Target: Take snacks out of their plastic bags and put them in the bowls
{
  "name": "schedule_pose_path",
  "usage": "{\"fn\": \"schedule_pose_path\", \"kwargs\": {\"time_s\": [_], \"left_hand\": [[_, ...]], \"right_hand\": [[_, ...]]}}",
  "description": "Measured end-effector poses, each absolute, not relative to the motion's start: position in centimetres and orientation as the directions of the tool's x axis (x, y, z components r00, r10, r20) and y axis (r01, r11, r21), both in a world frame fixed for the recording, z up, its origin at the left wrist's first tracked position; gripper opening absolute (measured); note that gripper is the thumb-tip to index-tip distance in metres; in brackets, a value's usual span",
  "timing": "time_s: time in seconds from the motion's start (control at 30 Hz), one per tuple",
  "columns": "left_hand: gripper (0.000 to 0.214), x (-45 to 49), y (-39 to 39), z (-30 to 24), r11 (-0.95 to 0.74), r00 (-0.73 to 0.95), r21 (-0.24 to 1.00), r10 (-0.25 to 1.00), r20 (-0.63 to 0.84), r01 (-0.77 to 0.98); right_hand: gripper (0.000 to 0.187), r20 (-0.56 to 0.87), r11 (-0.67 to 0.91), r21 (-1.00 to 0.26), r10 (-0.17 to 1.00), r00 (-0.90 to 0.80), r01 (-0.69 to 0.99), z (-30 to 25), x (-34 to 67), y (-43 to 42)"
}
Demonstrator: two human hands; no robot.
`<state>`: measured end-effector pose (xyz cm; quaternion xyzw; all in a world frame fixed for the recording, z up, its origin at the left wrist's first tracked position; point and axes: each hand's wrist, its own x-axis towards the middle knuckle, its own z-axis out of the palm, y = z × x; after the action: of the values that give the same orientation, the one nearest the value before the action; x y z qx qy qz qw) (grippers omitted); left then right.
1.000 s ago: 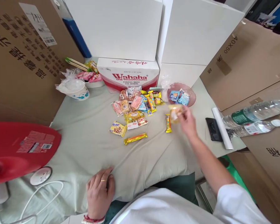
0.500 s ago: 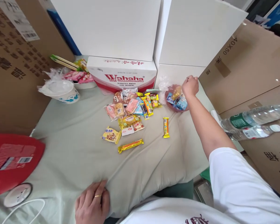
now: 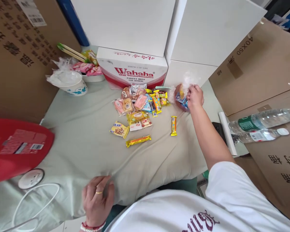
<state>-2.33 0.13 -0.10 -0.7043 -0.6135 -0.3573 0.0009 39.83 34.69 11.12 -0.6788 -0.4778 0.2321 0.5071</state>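
My right hand (image 3: pixel 195 96) is over the right side of a reddish see-through bowl (image 3: pixel 177 102), its fingers pinched at a clear plastic bag (image 3: pixel 188 80) that stands up blurred behind them. Inside the bowl lie blue packets (image 3: pixel 181 98) and a yellowish wrapped piece, partly hidden by the hand. My left hand (image 3: pixel 98 196) rests on the cloth at the near edge, thumb apart from loosely bent fingers, holding nothing. Between the hands lie a yellow snack bar (image 3: pixel 138 141), another upright yellow bar (image 3: pixel 173 125) and a cookie packet (image 3: pixel 119 129).
A heap of wrapped snacks (image 3: pixel 141 103) sits before the Wahaha carton (image 3: pixel 132 69). At left stand a paper tub (image 3: pixel 74 87) and a red object (image 3: pixel 26 148); a white cable (image 3: pixel 36 206) lies nearer. Two bottles (image 3: pixel 263 120) and a white roll (image 3: pixel 228 133) are at right.
My right hand has come down and slightly left over the bowl. Clear plastic now rises behind its fingers. The whole view has shifted a little; my left hand stays on the cloth.
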Motion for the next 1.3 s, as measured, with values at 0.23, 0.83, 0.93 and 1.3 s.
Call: {"fn": "schedule_pose_path", "kwargs": {"time_s": [0.23, 0.83, 0.93, 1.3], "left_hand": [[0.05, 3.3, 4.2, 3.6, 0.344, -0.015, 0.939, 0.939, -0.344, -0.008], [0.043, 8.2, 8.8, 3.2, 0.623, 0.314, 0.557, 0.772, -0.553, -0.549], [0.039, 7.7, 8.7, 3.0, 0.555, 0.225, 0.568, 0.806, -0.547, -0.608], [0.032, 4.8, 9.3, 2.8, 0.381, 0.148, 0.588, 0.902, -0.405, -0.713]], "right_hand": [[0.039, -0.354, -0.311, -0.89, 0.932, 0.074, -0.334, 7.0, 33.8, 17.3], [0.029, -0.183, -0.171, -0.98, 0.976, -0.118, 0.103, 4.7, 30.8, 9.6], [0.02, -0.071, -0.064, -0.995, 0.993, -0.094, 0.082, 4.4, 31.3, 9.5], [0.013, 0.213, 0.217, -0.956, 0.976, -0.044, 0.198, 5.5, 35.9, 7.8]]}}
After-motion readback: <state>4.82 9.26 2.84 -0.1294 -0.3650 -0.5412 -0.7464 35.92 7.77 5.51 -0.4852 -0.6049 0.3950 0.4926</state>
